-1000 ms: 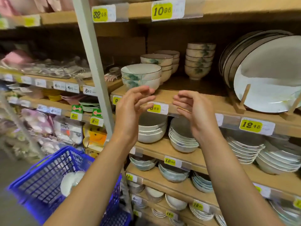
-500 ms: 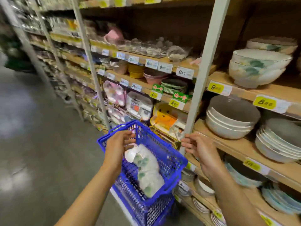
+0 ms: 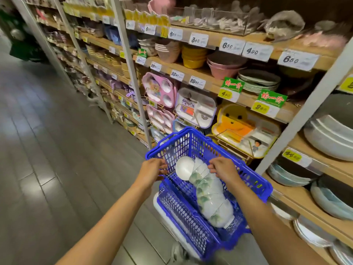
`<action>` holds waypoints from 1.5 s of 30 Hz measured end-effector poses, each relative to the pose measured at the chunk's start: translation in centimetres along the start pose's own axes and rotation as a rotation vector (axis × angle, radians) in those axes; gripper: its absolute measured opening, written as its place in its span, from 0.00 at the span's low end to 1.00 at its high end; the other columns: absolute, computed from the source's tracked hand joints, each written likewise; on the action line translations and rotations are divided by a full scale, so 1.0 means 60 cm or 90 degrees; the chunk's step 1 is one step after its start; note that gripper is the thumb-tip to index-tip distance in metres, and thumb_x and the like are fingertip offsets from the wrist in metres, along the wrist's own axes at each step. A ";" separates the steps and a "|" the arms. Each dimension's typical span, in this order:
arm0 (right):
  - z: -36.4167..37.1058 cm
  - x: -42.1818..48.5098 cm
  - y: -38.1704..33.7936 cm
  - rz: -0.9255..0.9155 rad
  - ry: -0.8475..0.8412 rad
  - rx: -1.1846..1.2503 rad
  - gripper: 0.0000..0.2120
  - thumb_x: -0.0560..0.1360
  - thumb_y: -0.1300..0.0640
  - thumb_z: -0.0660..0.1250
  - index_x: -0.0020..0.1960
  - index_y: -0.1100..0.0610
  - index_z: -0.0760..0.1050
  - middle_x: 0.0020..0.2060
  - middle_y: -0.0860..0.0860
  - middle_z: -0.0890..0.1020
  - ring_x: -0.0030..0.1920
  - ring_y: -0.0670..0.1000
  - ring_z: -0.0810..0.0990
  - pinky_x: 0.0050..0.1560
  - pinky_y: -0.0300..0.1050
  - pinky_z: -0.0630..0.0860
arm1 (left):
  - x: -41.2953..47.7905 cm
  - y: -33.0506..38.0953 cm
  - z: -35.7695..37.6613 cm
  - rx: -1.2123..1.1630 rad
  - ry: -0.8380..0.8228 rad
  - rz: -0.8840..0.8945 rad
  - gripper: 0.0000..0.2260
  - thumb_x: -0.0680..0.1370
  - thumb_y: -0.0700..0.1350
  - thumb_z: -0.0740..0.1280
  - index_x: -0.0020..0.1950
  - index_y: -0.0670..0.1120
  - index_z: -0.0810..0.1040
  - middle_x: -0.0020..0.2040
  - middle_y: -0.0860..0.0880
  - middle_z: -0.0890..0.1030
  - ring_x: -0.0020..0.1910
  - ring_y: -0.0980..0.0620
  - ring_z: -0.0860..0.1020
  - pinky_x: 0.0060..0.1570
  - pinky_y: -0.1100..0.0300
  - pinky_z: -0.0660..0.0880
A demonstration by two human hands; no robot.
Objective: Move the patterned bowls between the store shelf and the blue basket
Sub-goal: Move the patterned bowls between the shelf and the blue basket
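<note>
The blue basket (image 3: 193, 139) stands low in front of the store shelf (image 3: 298, 145). Inside it, a nested stack of white patterned bowls (image 3: 209, 194) with green leaf marks lies on its side, its open end facing up and left. My left hand (image 3: 152, 169) is at the basket's left rim with its fingers curled, a small gap from the stack's open end; whether it grips the rim is unclear. My right hand (image 3: 223, 169) reaches in from the right, and its fingertips pinch the edge of the bowls near the stack's upper end.
The shelf's white upright post (image 3: 313, 104) rises just right of the basket. Plain bowls and plates (image 3: 328, 136) fill the shelves at right. Children's divided trays (image 3: 244, 131) hang behind the basket. Grey plank floor (image 3: 57, 150) opens to the left.
My view swung down and left from the bowl shelf to the basket. Both hands dropped from shelf height to the basket, the right hand coming in from the shelf post onto the stack.
</note>
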State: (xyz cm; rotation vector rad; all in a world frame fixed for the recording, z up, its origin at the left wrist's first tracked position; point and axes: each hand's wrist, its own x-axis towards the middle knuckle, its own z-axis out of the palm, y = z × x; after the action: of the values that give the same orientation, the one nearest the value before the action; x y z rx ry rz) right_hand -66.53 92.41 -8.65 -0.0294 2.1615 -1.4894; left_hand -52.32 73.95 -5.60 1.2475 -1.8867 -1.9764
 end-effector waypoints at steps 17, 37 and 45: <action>0.163 0.346 0.047 0.027 -0.105 -0.488 0.10 0.80 0.57 0.59 0.47 0.62 0.74 0.50 0.63 0.80 0.52 0.63 0.79 0.45 0.50 0.75 | 0.388 -0.062 0.096 0.141 -0.051 -0.289 0.17 0.80 0.39 0.55 0.65 0.31 0.70 0.59 0.32 0.77 0.55 0.34 0.77 0.56 0.50 0.78; 0.279 0.528 0.167 0.030 -0.225 -0.896 0.22 0.77 0.66 0.62 0.69 0.55 0.71 0.64 0.57 0.76 0.63 0.60 0.75 0.61 0.53 0.70 | 0.546 -0.280 0.211 0.064 -0.148 -0.536 0.21 0.81 0.42 0.57 0.74 0.40 0.63 0.50 0.41 0.75 0.42 0.44 0.71 0.40 0.56 0.69; 0.253 0.493 0.099 0.050 -0.174 -0.832 0.20 0.78 0.66 0.60 0.68 0.54 0.71 0.61 0.58 0.78 0.60 0.61 0.77 0.56 0.54 0.76 | 0.506 -0.205 0.189 0.047 -0.125 -0.486 0.17 0.80 0.39 0.57 0.69 0.40 0.67 0.54 0.43 0.72 0.44 0.46 0.73 0.40 0.57 0.72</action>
State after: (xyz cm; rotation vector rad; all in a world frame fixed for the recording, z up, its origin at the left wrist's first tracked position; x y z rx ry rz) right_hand -84.34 72.83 -29.62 -0.5359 2.4373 0.1646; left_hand -73.83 66.67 -31.76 2.0991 -1.7195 -2.4525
